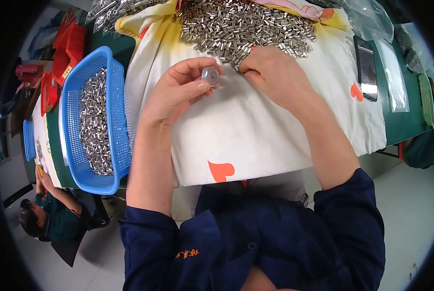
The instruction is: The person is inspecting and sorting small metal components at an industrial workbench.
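My left hand (185, 87) pinches a small round, grey, see-through disc (210, 75) with a darker centre between thumb and fingers, above the white cloth. At the near edge of a heap of small silvery metal cylinders (241, 29), my right hand (275, 72) has its fingers drawn together and pointing left. Its fingertips are mostly hidden, so I cannot make out what they hold. The heap spreads over the far part of the white cloth (246, 131), which has yellow patches and red hearts.
A blue mesh basket (115, 121) of similar metal pieces stands left. Red bins (71, 51) lie beyond it. At right are a dark phone-like device (366, 70), a clear plastic bag (396, 77) and a green tray (426, 99). Another person (57, 218) works at lower left.
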Motion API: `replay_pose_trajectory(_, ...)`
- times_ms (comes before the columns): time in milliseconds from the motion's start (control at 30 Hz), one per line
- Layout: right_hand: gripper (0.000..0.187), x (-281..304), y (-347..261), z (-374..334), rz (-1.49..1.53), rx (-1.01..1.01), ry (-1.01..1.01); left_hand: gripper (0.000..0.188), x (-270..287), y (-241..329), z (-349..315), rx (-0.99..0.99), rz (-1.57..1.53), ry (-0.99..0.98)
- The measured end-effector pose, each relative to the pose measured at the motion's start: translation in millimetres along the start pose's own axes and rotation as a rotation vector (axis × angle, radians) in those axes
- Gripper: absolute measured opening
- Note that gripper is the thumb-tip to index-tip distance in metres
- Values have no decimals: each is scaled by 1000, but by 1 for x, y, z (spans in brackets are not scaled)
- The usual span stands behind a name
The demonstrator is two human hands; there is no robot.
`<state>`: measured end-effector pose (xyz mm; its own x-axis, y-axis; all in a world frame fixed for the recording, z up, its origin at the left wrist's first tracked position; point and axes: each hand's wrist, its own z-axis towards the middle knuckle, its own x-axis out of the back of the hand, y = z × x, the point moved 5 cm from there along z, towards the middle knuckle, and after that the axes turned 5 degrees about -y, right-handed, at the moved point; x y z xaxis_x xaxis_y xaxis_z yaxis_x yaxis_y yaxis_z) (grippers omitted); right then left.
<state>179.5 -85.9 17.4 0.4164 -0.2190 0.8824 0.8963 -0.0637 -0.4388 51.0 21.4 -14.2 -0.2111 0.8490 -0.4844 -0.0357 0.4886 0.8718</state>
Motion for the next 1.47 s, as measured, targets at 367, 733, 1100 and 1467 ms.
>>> replay_pose_trajectory(367, 9, 4, -13, -1, 701, -101, 122, 40, -3, 2, 0, 6, 164, 112)
replay_pose_trajectory(733, 6, 4, -26, -5, 460, 29, 254, 34, -10, 0, 1, 15, 222, 175)
replay_pose_trajectory(1100, 5, 5, -35, -7, 330, 116, 287, 35, -16, 7, -7, 80, 351, 207)
replay_pose_trajectory(1467, 12, -10, -4, 0, 795, -247, -243, 37, -19, -4, -14, 151, 291, 188)
